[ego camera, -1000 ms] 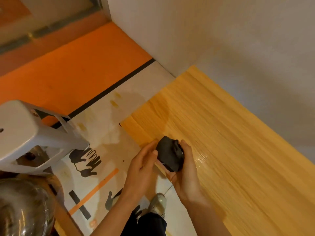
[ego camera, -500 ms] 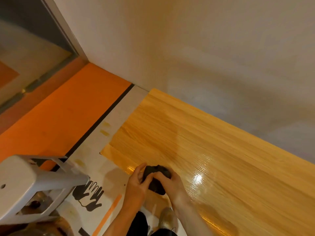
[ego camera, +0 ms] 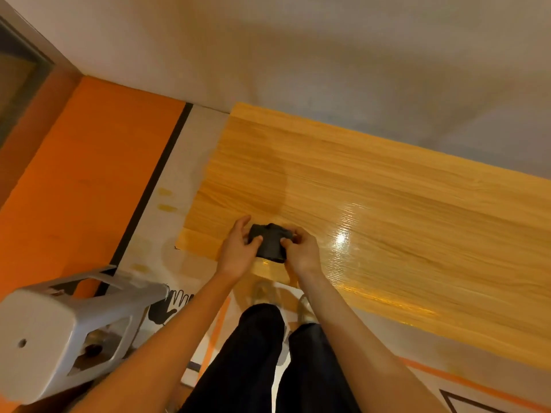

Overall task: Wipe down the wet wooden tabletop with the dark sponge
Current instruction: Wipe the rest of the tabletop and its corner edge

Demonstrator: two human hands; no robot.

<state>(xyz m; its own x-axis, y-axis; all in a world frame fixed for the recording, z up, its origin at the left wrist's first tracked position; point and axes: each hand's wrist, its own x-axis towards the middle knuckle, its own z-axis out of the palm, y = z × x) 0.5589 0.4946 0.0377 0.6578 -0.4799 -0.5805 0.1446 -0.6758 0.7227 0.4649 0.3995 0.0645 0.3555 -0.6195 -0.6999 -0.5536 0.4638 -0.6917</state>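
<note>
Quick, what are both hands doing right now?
Left hand: grips the dark sponge on its left side.
Right hand: pinches the same sponge on its right side.

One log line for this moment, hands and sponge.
left hand: holds dark sponge | right hand: holds same sponge | sponge: near tabletop corner | tabletop: glossy sheen at right

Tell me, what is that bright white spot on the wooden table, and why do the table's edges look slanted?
In the head view, the spot is glare: a lamp reflected in the wet film on the orange-brown wooden tabletop, right of the dark crumpled sponge that the left hand and right hand grip. The wide-angle lens skews the edges; the grey plastic stool looks soft.
</note>
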